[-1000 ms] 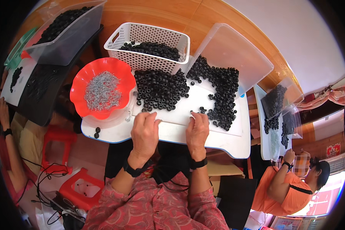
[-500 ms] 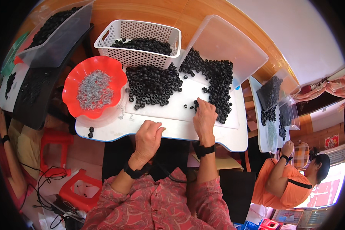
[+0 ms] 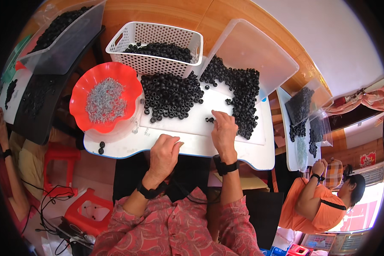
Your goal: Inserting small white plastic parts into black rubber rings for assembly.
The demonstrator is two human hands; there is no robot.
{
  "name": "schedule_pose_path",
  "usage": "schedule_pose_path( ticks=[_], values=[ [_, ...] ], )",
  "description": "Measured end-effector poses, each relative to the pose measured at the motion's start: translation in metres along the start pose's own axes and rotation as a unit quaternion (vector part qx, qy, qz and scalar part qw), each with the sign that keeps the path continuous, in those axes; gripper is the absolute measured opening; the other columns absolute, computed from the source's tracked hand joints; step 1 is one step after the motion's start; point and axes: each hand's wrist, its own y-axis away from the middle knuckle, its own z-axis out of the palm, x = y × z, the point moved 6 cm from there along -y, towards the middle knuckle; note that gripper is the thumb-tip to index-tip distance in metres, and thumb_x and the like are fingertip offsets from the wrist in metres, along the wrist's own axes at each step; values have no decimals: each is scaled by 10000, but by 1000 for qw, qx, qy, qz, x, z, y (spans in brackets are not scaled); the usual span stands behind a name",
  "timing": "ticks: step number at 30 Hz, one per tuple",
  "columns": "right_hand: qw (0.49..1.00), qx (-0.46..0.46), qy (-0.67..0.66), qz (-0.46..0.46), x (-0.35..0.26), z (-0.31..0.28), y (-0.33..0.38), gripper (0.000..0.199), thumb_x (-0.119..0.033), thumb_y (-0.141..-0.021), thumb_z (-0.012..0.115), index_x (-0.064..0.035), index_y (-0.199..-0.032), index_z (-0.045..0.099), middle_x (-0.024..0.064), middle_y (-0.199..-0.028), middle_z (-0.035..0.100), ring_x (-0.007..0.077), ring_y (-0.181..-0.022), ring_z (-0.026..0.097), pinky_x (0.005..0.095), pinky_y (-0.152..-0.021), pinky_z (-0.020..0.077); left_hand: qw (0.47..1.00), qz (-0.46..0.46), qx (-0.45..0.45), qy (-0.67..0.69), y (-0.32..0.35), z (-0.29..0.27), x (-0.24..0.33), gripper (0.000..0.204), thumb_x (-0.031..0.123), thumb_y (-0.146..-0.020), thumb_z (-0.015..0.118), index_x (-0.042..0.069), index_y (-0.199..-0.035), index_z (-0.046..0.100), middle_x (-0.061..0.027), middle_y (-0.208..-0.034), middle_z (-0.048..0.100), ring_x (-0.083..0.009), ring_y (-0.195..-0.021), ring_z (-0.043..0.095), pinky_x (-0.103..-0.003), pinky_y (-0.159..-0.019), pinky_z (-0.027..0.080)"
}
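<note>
My left hand (image 3: 164,152) is closed over the front edge of the white table (image 3: 192,144), thumb against the curled fingers; what it holds, if anything, is hidden. My right hand (image 3: 224,131) is over the white board (image 3: 179,124), its index finger stretched out and its thumb apart. Beside its fingertips lie a few loose black rings (image 3: 209,120). To its right a heap of black rings (image 3: 245,96) spills from a tilted clear plastic bin (image 3: 263,53). Farther left on the board is a pile of larger-looking black rings (image 3: 170,94).
A red scalloped bowl (image 3: 79,104) holds small silvery pieces. Behind the pile stands a white perforated basket (image 3: 158,64) with more black parts. Two black rings (image 3: 101,147) lie at the table's left front. Co-workers sit at either side; one wears an orange shirt (image 3: 305,209).
My right hand has shifted slightly left, away from the right-hand heap, and its index finger has straightened beside the loose rings. My left hand stays nearly still.
</note>
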Motion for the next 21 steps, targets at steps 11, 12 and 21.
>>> schedule_pose_path(
  ticks=[11,12,21],
  values=[
    [994,4,71,-86,-21,-4,3,117,-23,-801,657,-63,-908,630,90,-907,622,276,-951,561,430,-893,377,999,13,9,29,0,-3,1,119,35,-816,709,-6,-921,675,-132,-851,629,-274,-699,631,-343,-618,503],
    [992,26,80,-94,-26,-9,5,105,-24,-810,647,-56,-903,610,112,-904,608,291,-934,566,426,-872,397,1000,11,10,27,2,-5,0,119,35,-816,709,-6,-921,675,-132,-851,629,-274,-699,631,-343,-618,503],
    [922,-144,-359,35,-66,5,64,94,-25,-934,581,24,-1012,600,146,-878,622,229,-713,676,317,-634,525,953,-118,-65,272,7,-8,2,249,8,-923,612,-15,-1167,655,-78,-1000,619,-105,-757,639,-223,-618,531]
  ],
)
